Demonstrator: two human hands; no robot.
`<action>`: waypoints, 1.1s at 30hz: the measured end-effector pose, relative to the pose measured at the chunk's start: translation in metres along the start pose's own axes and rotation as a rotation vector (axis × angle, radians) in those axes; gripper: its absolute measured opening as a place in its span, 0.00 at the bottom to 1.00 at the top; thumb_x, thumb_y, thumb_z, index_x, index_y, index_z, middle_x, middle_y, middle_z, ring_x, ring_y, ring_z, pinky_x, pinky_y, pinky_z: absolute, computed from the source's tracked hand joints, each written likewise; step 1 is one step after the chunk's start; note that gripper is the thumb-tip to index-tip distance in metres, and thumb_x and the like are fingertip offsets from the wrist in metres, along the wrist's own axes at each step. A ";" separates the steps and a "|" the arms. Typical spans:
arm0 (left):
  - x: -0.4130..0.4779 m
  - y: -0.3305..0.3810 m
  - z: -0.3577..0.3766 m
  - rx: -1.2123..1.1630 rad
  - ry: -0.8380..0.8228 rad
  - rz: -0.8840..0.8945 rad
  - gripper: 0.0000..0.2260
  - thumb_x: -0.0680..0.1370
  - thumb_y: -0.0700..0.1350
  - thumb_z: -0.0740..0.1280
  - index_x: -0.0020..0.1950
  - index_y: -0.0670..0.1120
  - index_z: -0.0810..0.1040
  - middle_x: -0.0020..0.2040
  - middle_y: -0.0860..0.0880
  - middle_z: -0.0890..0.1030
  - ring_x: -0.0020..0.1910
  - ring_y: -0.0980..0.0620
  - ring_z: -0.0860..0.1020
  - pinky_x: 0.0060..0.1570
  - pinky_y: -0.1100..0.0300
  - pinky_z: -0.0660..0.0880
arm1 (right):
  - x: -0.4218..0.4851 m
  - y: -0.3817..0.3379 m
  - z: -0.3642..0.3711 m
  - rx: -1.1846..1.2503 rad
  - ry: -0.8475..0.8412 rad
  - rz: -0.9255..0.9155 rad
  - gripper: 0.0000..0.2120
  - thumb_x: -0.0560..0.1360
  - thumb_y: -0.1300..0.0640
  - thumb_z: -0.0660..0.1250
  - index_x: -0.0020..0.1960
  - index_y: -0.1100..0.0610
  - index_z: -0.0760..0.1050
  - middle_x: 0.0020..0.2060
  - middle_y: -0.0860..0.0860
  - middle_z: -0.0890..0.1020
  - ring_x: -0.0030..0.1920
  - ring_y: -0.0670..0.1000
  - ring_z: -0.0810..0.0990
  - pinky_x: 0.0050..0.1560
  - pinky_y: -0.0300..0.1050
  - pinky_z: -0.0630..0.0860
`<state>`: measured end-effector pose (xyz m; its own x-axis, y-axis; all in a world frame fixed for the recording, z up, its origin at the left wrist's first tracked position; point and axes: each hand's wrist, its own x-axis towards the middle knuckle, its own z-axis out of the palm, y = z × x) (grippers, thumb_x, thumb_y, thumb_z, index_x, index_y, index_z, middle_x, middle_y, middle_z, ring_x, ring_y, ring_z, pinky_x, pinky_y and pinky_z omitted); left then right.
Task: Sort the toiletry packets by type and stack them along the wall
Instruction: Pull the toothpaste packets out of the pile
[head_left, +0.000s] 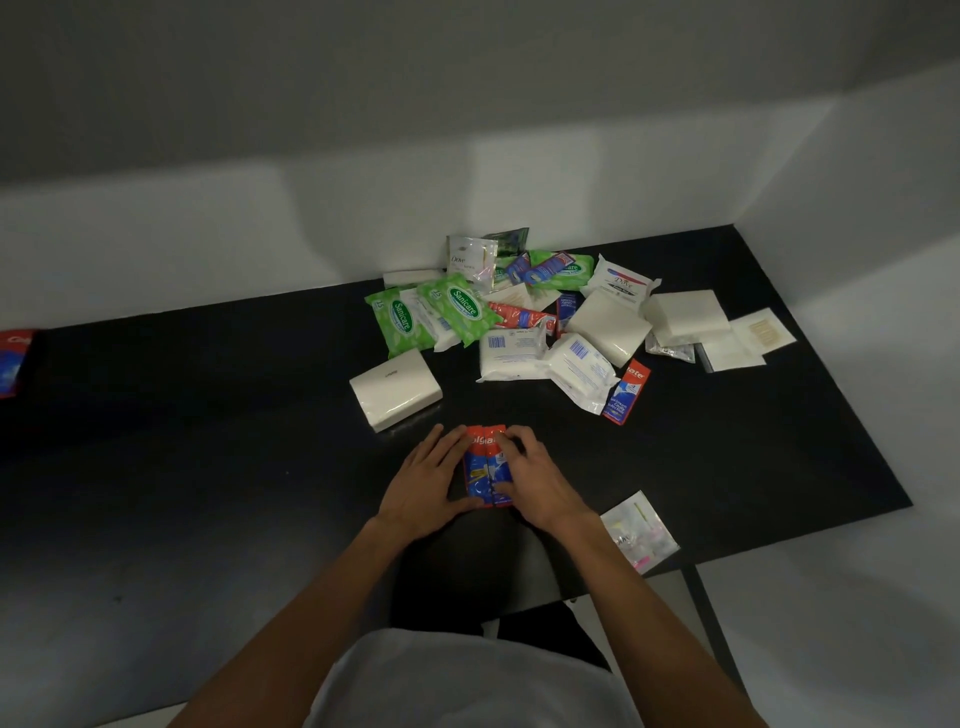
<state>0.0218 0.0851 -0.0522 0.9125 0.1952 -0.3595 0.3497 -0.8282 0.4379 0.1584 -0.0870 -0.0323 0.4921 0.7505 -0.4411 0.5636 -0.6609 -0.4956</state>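
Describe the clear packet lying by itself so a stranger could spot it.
On the black table, look along the near edge, just right of the person's right hand. The clear packet lies there alone, away from the pile. Unlike the pile's white, green and red packs, it is see-through with pink bits.

The person wore a plain pale grey shirt (467, 686); left forearm (311, 592) and right forearm (644, 587) were bare.

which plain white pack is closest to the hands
The plain white pack lying alone left of the pile, just beyond the left hand; the other two sit on the pile's right side, farther back.
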 end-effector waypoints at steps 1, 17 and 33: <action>0.000 0.000 0.000 0.005 -0.001 0.003 0.46 0.77 0.70 0.68 0.87 0.55 0.48 0.87 0.54 0.46 0.86 0.49 0.42 0.80 0.48 0.44 | 0.000 -0.001 0.001 -0.004 -0.004 -0.011 0.39 0.81 0.57 0.73 0.85 0.52 0.56 0.79 0.48 0.53 0.78 0.52 0.64 0.77 0.53 0.72; 0.000 0.027 -0.009 -0.046 0.070 -0.054 0.44 0.77 0.65 0.72 0.86 0.54 0.55 0.86 0.53 0.53 0.85 0.48 0.49 0.81 0.47 0.50 | -0.012 0.014 -0.022 0.092 0.115 0.013 0.33 0.84 0.52 0.69 0.84 0.52 0.59 0.80 0.49 0.57 0.78 0.51 0.65 0.77 0.51 0.71; 0.134 0.214 -0.004 0.073 0.243 0.110 0.17 0.85 0.50 0.66 0.73 0.48 0.74 0.69 0.46 0.78 0.66 0.48 0.76 0.63 0.51 0.78 | -0.002 0.174 -0.147 0.157 0.495 0.379 0.18 0.82 0.48 0.71 0.69 0.50 0.73 0.64 0.54 0.79 0.62 0.56 0.81 0.56 0.55 0.79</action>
<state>0.2194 -0.0641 -0.0031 0.9714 0.2148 -0.1012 0.2374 -0.8853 0.3998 0.3532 -0.2029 -0.0073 0.9074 0.3530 -0.2283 0.2049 -0.8456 -0.4930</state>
